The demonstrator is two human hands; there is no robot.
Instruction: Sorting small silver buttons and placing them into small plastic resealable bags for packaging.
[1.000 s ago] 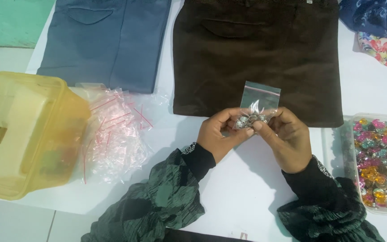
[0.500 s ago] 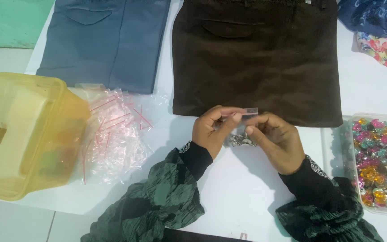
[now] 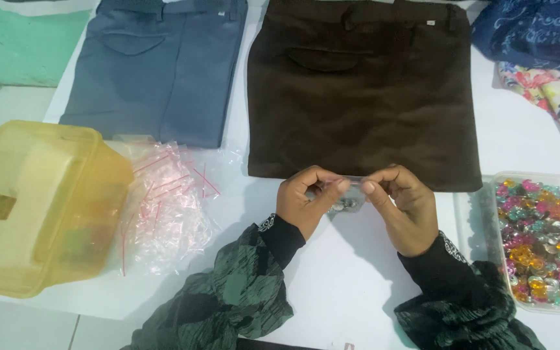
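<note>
Small clear zip bag (image 3: 350, 194), filled with beads, is pinched along its top edge between left hand (image 3: 306, 204) and right hand (image 3: 404, 209), apparently being sealed; next, firm pressing along the strip is called for.

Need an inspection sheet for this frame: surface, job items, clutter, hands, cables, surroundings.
Surface: white table, mostly covered.
Job's things: small clear bag with shiny pieces, pinched between both hands.
Clutter: pile of clear zip bags; yellow tub upside down; tray of coloured gems; brown trousers; blue trousers.
Grippers: left hand and right hand both closed on the bag's top edge.
Cables: nothing seen.
Surroundings: green cloth, patterned fabrics, tiled floor.
</note>
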